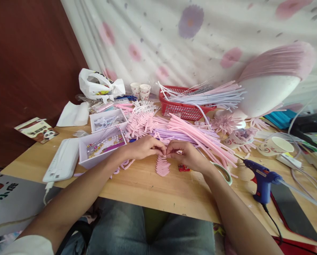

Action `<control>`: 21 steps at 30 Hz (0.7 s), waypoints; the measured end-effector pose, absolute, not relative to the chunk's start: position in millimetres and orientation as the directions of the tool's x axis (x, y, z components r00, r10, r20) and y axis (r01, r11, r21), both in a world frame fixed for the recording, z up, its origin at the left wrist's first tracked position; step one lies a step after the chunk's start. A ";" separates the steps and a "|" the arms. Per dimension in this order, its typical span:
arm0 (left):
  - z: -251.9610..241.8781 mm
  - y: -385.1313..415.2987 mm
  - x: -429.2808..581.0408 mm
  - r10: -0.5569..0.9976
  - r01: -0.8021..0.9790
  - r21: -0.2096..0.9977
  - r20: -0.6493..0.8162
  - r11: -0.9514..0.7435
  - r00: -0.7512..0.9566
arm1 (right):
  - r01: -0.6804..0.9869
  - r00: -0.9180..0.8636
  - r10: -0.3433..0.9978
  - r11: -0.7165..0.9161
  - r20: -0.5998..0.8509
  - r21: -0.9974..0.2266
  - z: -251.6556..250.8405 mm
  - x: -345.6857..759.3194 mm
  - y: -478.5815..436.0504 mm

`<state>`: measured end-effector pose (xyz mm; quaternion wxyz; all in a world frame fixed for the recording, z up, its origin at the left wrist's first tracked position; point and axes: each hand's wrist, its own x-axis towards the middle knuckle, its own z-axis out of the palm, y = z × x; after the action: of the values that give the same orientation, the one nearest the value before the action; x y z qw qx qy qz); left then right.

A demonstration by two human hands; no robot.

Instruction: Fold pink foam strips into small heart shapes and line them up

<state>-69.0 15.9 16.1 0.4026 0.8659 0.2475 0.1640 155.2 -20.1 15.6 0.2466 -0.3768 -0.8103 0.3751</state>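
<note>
My left hand (149, 146) and my right hand (185, 153) meet fingertip to fingertip near the middle of the table. Both are closed in a pinch on a small pink pipe cleaner piece, mostly covered by the fingers. Just below them, a row of bent pink pipe cleaner pieces (162, 166) lies nested in V shapes on the wood. A heap of short folded pink pieces (141, 124) sits behind my left hand. Long pink pipe cleaners (198, 132) lie in a bundle behind my right hand, over purple ones (171, 134).
White boxes (85, 163) with beads and a power bank (62, 159) stand left. A red basket (181, 111) of pipe cleaners is at the back. Tape (226, 173), a blue glue gun (263, 180), a phone (294, 209) and paper cups (274, 147) lie right.
</note>
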 end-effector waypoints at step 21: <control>11.2 14.9 -69.8 0.659 0.575 0.460 0.033 -0.677 0.751 | 0.645 -0.589 0.796 0.565 0.136 -0.514 -4.0 155.6 -15.4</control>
<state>-69.8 14.9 11.2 0.2159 0.9104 0.3388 0.0982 155.6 -15.4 -4.0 0.1795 -0.4160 -0.8663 0.2103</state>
